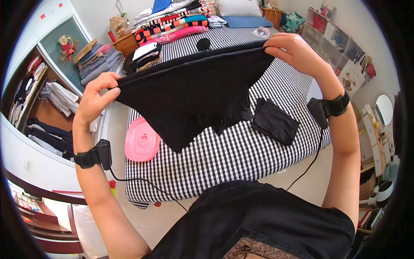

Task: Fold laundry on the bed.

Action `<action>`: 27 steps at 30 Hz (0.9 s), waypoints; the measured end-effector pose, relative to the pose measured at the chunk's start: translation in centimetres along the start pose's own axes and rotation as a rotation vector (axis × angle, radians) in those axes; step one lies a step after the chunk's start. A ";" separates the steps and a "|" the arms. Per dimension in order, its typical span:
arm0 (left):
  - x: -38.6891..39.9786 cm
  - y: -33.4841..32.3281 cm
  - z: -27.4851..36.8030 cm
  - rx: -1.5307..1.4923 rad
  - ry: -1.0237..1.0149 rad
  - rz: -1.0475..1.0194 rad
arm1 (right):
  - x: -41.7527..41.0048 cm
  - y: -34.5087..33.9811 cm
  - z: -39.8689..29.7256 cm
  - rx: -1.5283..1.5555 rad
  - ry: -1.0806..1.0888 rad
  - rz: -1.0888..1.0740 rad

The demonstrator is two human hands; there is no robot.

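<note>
A black stretchy garment (pixel 194 87) hangs spread between my two hands above the bed, its top edge pulled nearly straight. My left hand (pixel 100 94) pinches one end of that edge between thumb and fingers. At the other end, my right hand (pixel 288 51) grips the edge in the same way. Below the garment's lower right side, a folded black cloth (pixel 275 122) lies on the black-and-white checked bedspread (pixel 207 162). A pink plastic lid (pixel 141 139) rests at the bed's left side, partly covered from view by the garment. Both wrists wear black straps with cabled devices.
Folded blankets (pixel 173 26) and a small stack of folded clothes (pixel 147 55) are at the bed's far left. A round black object (pixel 203 44) lies beyond the garment. An open wardrobe (pixel 48 106) stands left; storage cubes (pixel 333 35) line the right wall. Cables run from both wrists.
</note>
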State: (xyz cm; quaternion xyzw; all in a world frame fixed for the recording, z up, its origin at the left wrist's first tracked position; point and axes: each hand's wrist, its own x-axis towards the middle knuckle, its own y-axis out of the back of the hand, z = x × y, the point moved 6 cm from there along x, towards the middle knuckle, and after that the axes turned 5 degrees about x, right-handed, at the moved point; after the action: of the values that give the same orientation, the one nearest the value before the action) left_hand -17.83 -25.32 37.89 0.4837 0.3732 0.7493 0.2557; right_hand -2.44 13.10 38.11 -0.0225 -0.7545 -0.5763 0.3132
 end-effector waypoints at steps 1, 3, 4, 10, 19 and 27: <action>-0.2 0.1 0.3 0.002 0.002 0.005 | 0.0 0.0 0.0 -0.034 -0.002 0.030; -0.5 0.0 0.4 0.116 0.111 -0.016 | -0.1 -0.3 -0.2 -0.048 0.015 0.043; -0.5 0.2 0.7 0.116 0.112 -0.014 | -0.1 -0.4 -0.2 -0.061 0.027 0.056; -0.6 0.6 1.9 0.175 0.086 0.072 | -0.6 -0.3 -0.3 -0.012 0.002 0.068; 0.0 0.1 3.3 0.482 0.057 0.179 | -1.5 0.0 1.6 0.163 0.085 0.132; 1.0 0.2 4.0 0.826 0.174 0.242 | -0.6 0.4 2.5 -0.096 0.129 0.398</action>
State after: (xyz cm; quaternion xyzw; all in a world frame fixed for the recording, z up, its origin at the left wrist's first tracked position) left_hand -14.61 -23.43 39.57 0.5206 0.6021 0.5998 -0.0811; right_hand -2.96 15.64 37.83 -0.1491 -0.6850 -0.5386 0.4673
